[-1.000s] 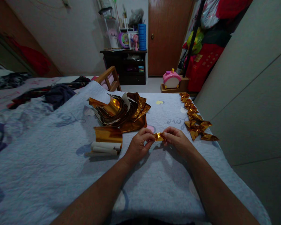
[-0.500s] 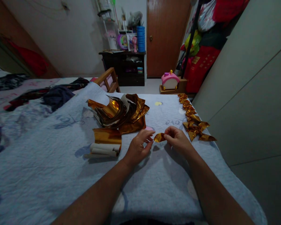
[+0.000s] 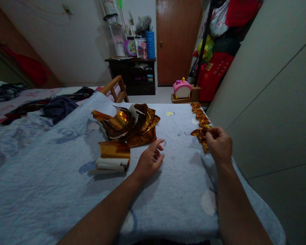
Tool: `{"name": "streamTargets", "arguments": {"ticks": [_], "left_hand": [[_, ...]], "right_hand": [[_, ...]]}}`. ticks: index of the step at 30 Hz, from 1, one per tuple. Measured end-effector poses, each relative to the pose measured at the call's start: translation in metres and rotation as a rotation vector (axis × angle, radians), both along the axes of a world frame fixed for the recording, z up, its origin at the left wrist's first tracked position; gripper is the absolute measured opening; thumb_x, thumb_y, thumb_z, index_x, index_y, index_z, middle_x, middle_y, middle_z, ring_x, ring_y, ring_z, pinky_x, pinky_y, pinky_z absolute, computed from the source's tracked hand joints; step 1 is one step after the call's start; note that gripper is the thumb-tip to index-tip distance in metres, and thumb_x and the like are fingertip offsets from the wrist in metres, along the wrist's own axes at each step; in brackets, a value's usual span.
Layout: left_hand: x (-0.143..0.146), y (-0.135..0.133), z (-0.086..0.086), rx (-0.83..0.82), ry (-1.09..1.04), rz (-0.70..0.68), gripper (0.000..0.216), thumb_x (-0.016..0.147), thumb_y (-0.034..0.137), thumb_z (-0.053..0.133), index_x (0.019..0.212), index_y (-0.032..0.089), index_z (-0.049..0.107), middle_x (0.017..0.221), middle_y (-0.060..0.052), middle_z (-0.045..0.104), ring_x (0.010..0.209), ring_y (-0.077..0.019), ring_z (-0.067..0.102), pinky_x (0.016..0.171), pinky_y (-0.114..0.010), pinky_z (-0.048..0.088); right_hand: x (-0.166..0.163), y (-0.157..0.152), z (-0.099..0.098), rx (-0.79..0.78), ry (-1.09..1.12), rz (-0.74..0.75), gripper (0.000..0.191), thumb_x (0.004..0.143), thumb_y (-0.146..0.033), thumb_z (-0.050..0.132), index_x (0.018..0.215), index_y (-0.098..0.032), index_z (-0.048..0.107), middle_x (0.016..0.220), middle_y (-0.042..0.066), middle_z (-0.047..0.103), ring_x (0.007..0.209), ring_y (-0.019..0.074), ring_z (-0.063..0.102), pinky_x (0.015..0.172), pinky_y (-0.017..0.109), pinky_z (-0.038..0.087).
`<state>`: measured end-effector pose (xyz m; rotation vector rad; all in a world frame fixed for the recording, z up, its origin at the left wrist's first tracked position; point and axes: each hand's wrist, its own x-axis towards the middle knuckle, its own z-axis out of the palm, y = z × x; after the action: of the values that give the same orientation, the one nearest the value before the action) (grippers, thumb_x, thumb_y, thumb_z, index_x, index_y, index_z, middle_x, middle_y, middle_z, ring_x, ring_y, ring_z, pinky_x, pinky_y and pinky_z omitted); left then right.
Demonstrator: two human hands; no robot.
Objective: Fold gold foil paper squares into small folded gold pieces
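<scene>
Fingers of the right hand [image 3: 220, 144] bunched together, tips at the near part of a row of folded gold pieces [image 3: 202, 117]; cannot tell whether they are clamped on one piece, as the hand covers part of the row. Row runs forward and slightly left from this hand, near the edge of the blue quilted cover [image 3: 178, 190]. Pieces just left of the fingertips are pointed and overlap.

Left hand [image 3: 150, 160]: thumb and fingers apart, palm side facing right, low over the cover; cannot tell whether it touches. Left of it, well clear: curled gold sheet [image 3: 114, 149], pale rolls [image 3: 112, 164] along its near side. Ahead and left of it: fanned stack of gold sheets [image 3: 121, 119], several bent upward, pale backs partly showing.

Farther out, beyond both hands: slatted wooden rail [image 3: 113, 84], dark cabinet [image 3: 142, 90], pink toy [image 3: 182, 85], brown door [image 3: 180, 51].
</scene>
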<state>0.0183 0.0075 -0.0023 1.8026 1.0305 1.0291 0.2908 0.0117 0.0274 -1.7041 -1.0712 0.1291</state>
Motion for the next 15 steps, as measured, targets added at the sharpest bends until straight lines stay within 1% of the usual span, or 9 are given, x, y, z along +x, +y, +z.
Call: {"name": "streamTargets", "arguments": {"ticks": [2,6,8,11,13,15], "left_hand": [[0.000,0.000,0.001,-0.014,-0.004,0.004,0.051,0.082,0.015,0.064,0.132,0.024,0.057,0.101,-0.002,0.064,0.071,-0.0105,0.057,0.065,-0.022,0.045],[0.000,0.000,0.000,-0.023,0.019,-0.008,0.051,0.083,0.016,0.063,0.132,0.024,0.056,0.100,-0.002,0.064,0.068,-0.0096,0.056,0.063,-0.021,0.044],[0.000,0.001,-0.002,-0.027,0.041,-0.016,0.051,0.083,0.016,0.062,0.133,0.022,0.055,0.099,-0.002,0.063,0.066,-0.0093,0.055,0.062,-0.021,0.043],[-0.001,0.001,-0.004,-0.033,0.055,-0.023,0.051,0.083,0.016,0.062,0.133,0.022,0.055,0.096,-0.001,0.063,0.066,-0.0094,0.055,0.062,-0.021,0.044],[-0.001,0.001,-0.004,-0.040,0.045,-0.022,0.052,0.083,0.017,0.063,0.134,0.023,0.056,0.096,-0.001,0.063,0.067,-0.0098,0.056,0.063,-0.021,0.044],[-0.001,0.001,-0.004,-0.051,0.031,-0.021,0.053,0.082,0.017,0.064,0.134,0.023,0.056,0.095,-0.001,0.064,0.067,-0.0098,0.056,0.063,-0.021,0.043]], "right_hand": [[0.009,0.000,0.001,-0.007,-0.017,-0.134,0.009,0.069,-0.027,0.058,0.075,-0.020,0.061,0.063,0.000,0.059,0.058,0.0172,0.054,0.061,0.031,0.043],[0.025,0.001,-0.001,-0.041,-0.068,-0.274,0.008,0.066,-0.023,0.056,0.073,-0.021,0.061,0.062,0.001,0.059,0.057,0.0185,0.054,0.060,0.032,0.042],[0.032,0.002,-0.004,-0.058,-0.073,-0.319,0.010,0.065,-0.022,0.056,0.074,-0.021,0.060,0.063,0.001,0.060,0.060,0.0198,0.056,0.062,0.033,0.042],[0.036,0.003,-0.006,-0.050,-0.047,-0.370,0.020,0.064,-0.022,0.058,0.083,-0.020,0.061,0.065,0.001,0.059,0.062,0.0213,0.056,0.064,0.035,0.043],[0.036,0.003,-0.005,-0.025,-0.051,-0.371,0.023,0.065,-0.023,0.058,0.087,-0.019,0.061,0.065,0.001,0.059,0.062,0.0217,0.057,0.064,0.035,0.044],[0.031,0.004,-0.004,0.006,-0.067,-0.348,0.021,0.068,-0.025,0.057,0.088,-0.019,0.061,0.066,0.001,0.059,0.061,0.0212,0.057,0.064,0.035,0.045]]}}
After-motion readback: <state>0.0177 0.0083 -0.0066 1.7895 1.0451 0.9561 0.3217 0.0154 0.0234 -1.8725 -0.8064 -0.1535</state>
